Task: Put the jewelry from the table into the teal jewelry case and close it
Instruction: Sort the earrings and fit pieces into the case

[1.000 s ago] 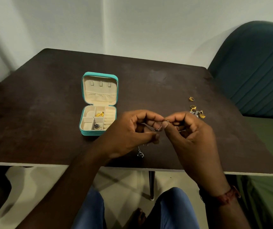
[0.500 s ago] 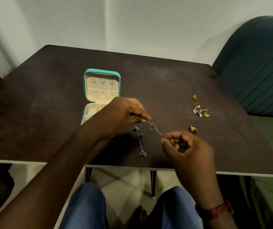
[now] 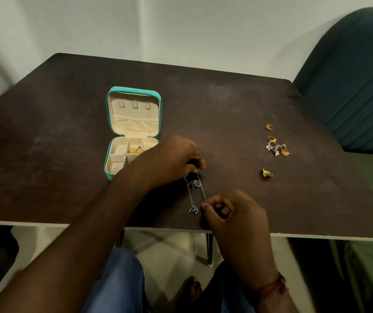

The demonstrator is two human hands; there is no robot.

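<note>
No text, label, brand, number or sign can be read anywhere in the view. No lettering or marking is made out on the teal jewelry case (image 3: 133, 119) at the left, nor on the dark table (image 3: 52, 132) on which it stands.

One teal jewelry case (image 3: 133, 89), one table (image 3: 45, 136), one silver chain (image 3: 196, 184). Loose: three gold pieces (image 3: 269, 126), one silver piece (image 3: 274, 149), one green-gold piece (image 3: 266, 172). Two hands: left hand (image 3: 169, 159), right hand (image 3: 233, 213).
</note>
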